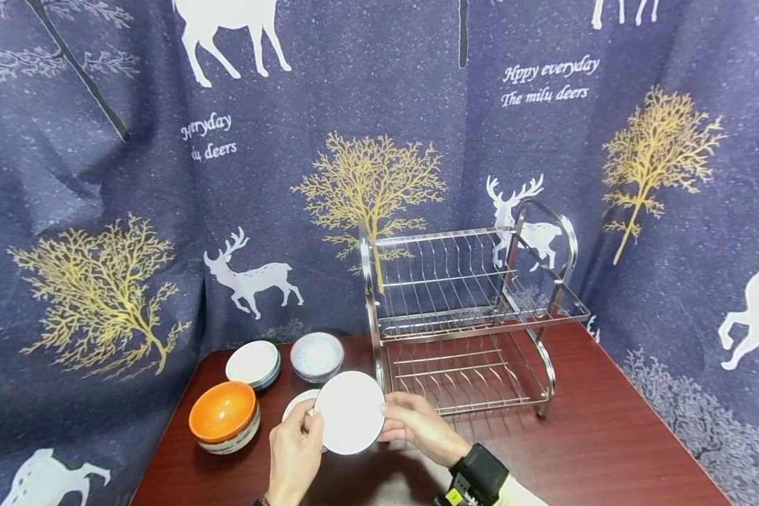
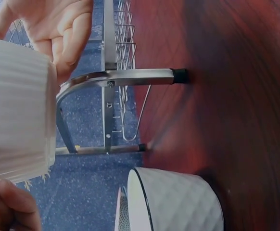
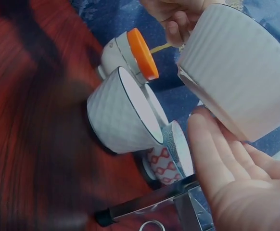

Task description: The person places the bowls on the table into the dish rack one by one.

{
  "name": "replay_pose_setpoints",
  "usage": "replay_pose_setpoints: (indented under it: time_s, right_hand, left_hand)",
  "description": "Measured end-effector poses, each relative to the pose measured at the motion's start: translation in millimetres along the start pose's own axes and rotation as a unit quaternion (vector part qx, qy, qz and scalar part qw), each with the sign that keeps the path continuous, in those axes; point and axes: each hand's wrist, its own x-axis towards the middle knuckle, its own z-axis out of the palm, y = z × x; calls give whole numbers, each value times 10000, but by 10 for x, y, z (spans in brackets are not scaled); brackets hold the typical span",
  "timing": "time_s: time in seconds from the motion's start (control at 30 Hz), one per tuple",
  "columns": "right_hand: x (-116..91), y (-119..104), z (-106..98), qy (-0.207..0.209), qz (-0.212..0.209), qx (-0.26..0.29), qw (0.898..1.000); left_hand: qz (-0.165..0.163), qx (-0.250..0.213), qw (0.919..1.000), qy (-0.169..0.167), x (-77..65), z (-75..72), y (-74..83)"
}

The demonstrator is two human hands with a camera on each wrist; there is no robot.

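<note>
Both hands hold a white bowl with ribbed sides above the table, its opening turned up toward the head camera. My left hand pinches its left edge between thumb and fingers. On the opposite side, the right hand grips the bowl with the thumb near the rim and the fingers along the wall and underside. Another white bowl, dark-rimmed with a diamond-textured wall, stands on the table below; in the head view the held bowl and left hand partly cover it.
A two-tier metal dish rack stands right of the hands on the red-brown table. At the left are an orange bowl stacked on another bowl, a white-lined bowl and a speckled bowl. A patterned curtain hangs behind.
</note>
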Motion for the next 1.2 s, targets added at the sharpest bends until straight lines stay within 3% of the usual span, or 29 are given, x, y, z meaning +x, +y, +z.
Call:
replay_pose_setpoints:
  time_s: [0.4,0.63,0.83,1.03,1.2]
  right_hand:
    - [-36,14,-57,282,-170,-225,9992]
    - [-86,-18,-154,58,-237,302,9992]
    - [-142,-65,-287,66,-338,540,9979]
    - [-213,-127,-435,390,-429,647,9962]
    - [-265,-199,-543,723,-577,617,9938]
  left_hand:
    - [59,-484,9986,-199,-25,67,41]
    - [176,-1108,9927,-447,-30,107,86]
    - [-320,-1774,9806,-768,-20,175,106]
    - [-269,-1543,9839,-856,-74,360,68]
    - [-323,-1237,9848,-1171,-122,505,51]
